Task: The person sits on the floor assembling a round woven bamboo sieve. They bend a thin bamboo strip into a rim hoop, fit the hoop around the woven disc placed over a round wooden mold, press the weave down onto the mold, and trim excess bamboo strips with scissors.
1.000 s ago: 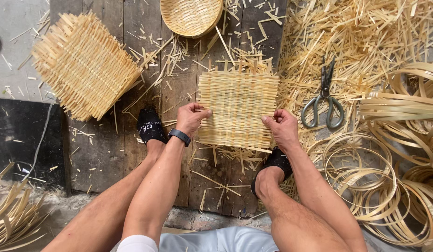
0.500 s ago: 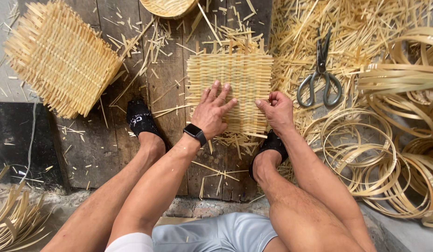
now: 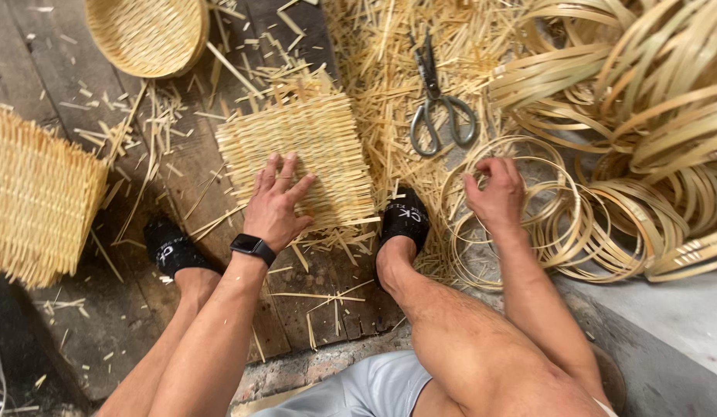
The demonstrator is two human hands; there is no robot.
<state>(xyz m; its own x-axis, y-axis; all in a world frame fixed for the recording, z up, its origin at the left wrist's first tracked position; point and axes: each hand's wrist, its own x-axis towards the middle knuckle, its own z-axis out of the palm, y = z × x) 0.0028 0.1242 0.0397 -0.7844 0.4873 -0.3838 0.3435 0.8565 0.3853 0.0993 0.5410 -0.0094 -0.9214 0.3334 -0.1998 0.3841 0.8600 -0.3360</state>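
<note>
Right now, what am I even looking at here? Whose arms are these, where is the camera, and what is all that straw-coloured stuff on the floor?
The camera sits on a person's head and looks down, so you see their own arms, knees and feet. They are crouched over dark wooden boards. Their left hand, with a black watch on the wrist, lies flat on a square woven mat of pale strips. Their right hand reaches into a pile of thin bamboo hoops, fingers curled at them; a firm grip cannot be seen. Scissors lie among loose splinters. A round woven basket sits at the top, and a stack of woven mats lies at the left.
</note>
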